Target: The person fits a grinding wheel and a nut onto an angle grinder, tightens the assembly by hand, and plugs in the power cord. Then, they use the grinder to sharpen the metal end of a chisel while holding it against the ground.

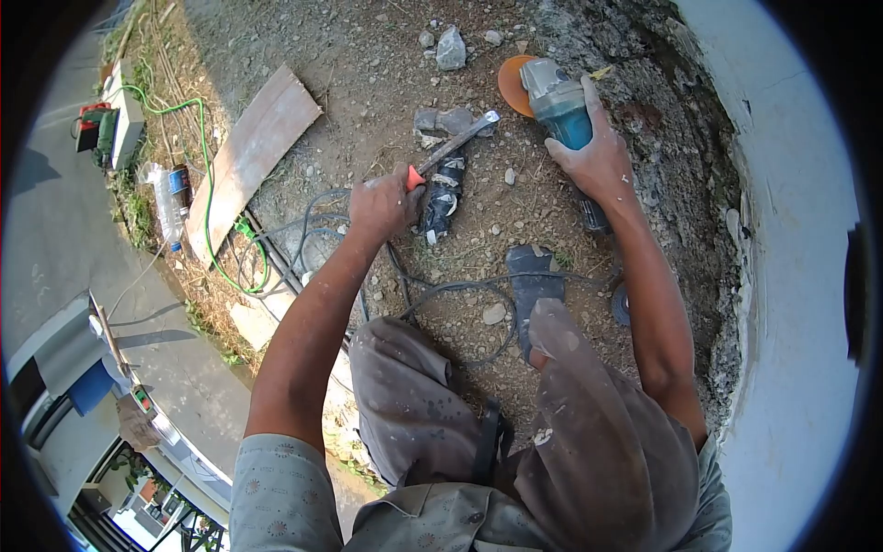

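My left hand (382, 204) is wrapped round the orange grip of a chisel (454, 144). Its grey steel shaft points up and to the right, ending in a bright, shiny tip. Just beneath the shaft lies a dark object wrapped in black and silver tape (442, 201). On the right, my right hand (593, 152) grips a teal angle grinder (566, 118) with a grey metal head. An orange disc (515, 85) is fitted to the grinder, facing left towards the chisel tip, with a gap between them.
A whitish wall (791, 276) with a rough base runs along the right. Grey cables (451, 287) loop over the dirt near my boot (531, 285). Left are a wooden board (253, 152), a green cord (204, 147) and a plastic bottle (167, 212). Stones (451, 49) lie ahead.
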Tool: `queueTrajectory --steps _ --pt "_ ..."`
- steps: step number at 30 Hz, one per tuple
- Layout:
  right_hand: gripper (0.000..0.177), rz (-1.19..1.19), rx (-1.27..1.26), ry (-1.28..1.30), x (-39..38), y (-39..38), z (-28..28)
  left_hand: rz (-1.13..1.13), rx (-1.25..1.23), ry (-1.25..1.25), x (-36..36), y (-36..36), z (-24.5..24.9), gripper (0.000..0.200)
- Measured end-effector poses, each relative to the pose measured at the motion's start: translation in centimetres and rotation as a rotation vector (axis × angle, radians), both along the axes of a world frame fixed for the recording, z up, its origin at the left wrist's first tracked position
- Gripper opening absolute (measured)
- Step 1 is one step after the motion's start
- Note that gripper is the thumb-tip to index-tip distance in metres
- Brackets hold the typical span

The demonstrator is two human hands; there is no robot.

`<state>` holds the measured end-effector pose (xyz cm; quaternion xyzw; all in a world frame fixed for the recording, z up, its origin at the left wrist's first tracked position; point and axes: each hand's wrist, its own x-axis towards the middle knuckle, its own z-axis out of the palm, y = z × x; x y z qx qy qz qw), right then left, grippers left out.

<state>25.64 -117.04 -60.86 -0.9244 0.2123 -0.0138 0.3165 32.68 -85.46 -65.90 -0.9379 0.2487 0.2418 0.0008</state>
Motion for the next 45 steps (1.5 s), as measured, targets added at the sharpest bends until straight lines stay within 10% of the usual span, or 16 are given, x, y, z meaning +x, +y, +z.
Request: queueTrajectory --steps 45 --pt "0.102 0.001 -0.055 0.160 0.8 0.9 -0.8 -0.006 -0.011 0.010 0.4 0.0 -0.2 0.038"
